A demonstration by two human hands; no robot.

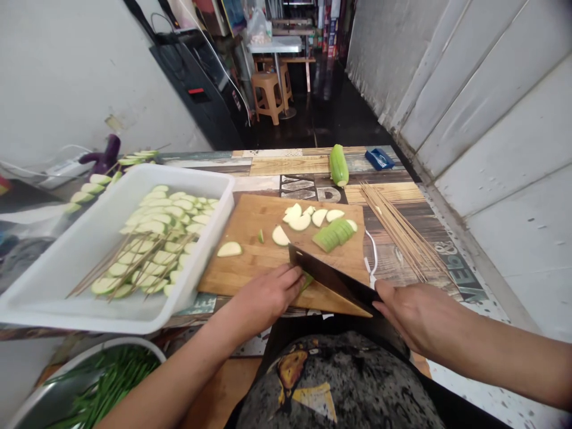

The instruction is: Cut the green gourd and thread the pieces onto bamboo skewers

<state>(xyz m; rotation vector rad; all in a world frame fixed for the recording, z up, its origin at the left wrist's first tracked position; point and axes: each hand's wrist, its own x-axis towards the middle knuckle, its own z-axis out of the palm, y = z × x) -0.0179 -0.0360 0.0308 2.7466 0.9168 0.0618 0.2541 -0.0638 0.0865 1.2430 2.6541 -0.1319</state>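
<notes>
My right hand (pixel 413 313) grips the handle of a dark cleaver (pixel 328 275), its blade lying across the near edge of the wooden cutting board (pixel 250 262). My left hand (pixel 268 295) rests with curled fingers on the board, pressing a small green vegetable piece (pixel 306 280) against the blade. Pale green slices (pixel 313 217) and a fanned stack of slices (pixel 334 233) lie on the board's far side.
A white tray (pixel 58 280) at left holds skewered slices (pixel 152 244). Loose bamboo skewers (pixel 400 235) lie right of the board. A whole green vegetable (pixel 338 164) and a blue object (pixel 379 158) sit at the table's far edge. A metal bowl of greens (pixel 96 384) is near left.
</notes>
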